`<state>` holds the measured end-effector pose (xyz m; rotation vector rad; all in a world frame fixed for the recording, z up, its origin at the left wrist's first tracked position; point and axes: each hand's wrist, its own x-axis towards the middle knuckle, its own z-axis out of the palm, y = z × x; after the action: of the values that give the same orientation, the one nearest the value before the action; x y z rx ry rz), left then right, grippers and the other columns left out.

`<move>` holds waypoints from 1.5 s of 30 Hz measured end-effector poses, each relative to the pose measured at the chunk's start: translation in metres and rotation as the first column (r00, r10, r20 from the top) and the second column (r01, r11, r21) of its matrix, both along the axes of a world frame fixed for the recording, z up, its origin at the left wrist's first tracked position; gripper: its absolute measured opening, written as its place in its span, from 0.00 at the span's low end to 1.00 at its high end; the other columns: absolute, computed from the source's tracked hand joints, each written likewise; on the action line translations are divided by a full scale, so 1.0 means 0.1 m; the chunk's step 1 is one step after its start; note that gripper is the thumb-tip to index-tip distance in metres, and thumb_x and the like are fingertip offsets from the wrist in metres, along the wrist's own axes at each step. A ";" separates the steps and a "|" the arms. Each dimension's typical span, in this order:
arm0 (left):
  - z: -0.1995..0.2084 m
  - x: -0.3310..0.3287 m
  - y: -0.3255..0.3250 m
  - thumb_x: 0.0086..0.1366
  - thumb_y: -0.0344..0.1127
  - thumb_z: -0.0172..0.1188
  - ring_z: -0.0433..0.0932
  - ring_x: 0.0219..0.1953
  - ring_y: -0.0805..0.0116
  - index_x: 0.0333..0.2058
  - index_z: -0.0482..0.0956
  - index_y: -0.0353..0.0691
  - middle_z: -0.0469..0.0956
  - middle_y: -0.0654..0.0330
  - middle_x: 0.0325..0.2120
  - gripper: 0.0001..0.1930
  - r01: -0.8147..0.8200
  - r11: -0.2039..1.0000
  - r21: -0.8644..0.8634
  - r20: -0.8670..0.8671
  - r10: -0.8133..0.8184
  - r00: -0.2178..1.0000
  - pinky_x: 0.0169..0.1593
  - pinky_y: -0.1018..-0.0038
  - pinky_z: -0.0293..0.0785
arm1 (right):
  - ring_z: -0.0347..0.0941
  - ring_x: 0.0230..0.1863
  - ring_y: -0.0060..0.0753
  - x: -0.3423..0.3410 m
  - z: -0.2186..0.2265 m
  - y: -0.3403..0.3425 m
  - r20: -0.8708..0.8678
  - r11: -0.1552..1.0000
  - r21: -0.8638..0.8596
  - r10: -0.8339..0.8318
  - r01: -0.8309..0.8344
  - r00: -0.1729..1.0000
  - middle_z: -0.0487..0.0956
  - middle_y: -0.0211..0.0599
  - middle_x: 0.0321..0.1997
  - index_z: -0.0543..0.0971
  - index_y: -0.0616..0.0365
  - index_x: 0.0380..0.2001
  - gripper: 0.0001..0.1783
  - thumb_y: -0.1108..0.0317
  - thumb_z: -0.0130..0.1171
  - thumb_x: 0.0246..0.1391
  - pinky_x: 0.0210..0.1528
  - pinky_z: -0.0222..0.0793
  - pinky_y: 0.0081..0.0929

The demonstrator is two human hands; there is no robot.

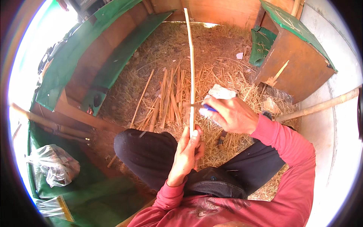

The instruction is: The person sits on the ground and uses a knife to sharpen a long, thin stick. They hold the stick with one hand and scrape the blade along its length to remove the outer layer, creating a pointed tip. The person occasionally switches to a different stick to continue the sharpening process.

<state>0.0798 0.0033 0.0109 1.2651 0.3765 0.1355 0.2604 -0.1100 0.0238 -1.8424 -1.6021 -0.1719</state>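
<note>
A long, thin pale bamboo strip [192, 64] rises almost upright in front of me, its far end near the back wall. My left hand [187, 149] is closed round its near end, above my lap. In my right hand [236, 115] is a knife [210, 108] with a blue handle. Its blade points left and lies across the strip, a little beyond my left fingers. Several split bamboo strips [166, 94] lie in a loose pile on the ground beyond my knees. A white lump or bundle [221, 92], its kind unclear, sits just behind my right hand.
Straw shavings [242, 83] cover the ground. A green-covered bench [124, 56] runs along the left, a brown wooden box [298, 68] stands at right. A bamboo pole [321, 106] juts in from the right. Clear plastic bags [55, 164] rest on green sheeting at left.
</note>
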 end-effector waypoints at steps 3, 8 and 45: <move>0.03 -0.02 -0.09 0.76 0.49 0.35 0.50 0.09 0.81 0.43 0.63 0.43 0.58 0.67 0.09 0.16 -0.010 0.997 0.072 0.013 0.009 1.000 0.11 0.81 0.47 | 0.75 0.20 0.54 -0.09 -0.08 -0.05 0.126 0.998 -0.057 -0.012 0.019 0.992 0.75 0.46 0.22 0.71 0.56 0.46 0.18 0.57 0.56 0.58 0.20 0.69 0.46; 0.17 -0.03 -0.23 0.76 0.50 0.35 0.50 0.08 0.81 0.41 0.62 0.43 0.58 0.66 0.08 0.16 -0.014 0.998 0.068 -0.013 0.015 1.000 0.10 0.81 0.46 | 0.73 0.15 0.37 0.01 -0.13 -0.04 0.422 0.980 0.014 -0.184 0.197 0.888 0.73 0.39 0.21 0.75 0.56 0.44 0.18 0.59 0.61 0.54 0.15 0.70 0.34; 0.11 -0.22 -0.33 0.75 0.48 0.37 0.51 0.05 0.78 0.34 0.63 0.43 0.57 0.67 0.07 0.16 0.122 0.971 -0.205 0.063 -0.112 0.992 0.12 0.80 0.47 | 0.68 0.18 0.28 1.04 0.10 -0.05 -0.353 0.984 -0.022 -0.174 0.178 0.919 0.69 0.29 0.19 0.70 0.53 0.29 0.16 0.52 0.53 0.62 0.22 0.62 0.30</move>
<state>0.0577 -0.0293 0.0221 1.0714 0.2637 0.0268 0.3646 -0.1149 0.0341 -1.8830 -1.1866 0.0706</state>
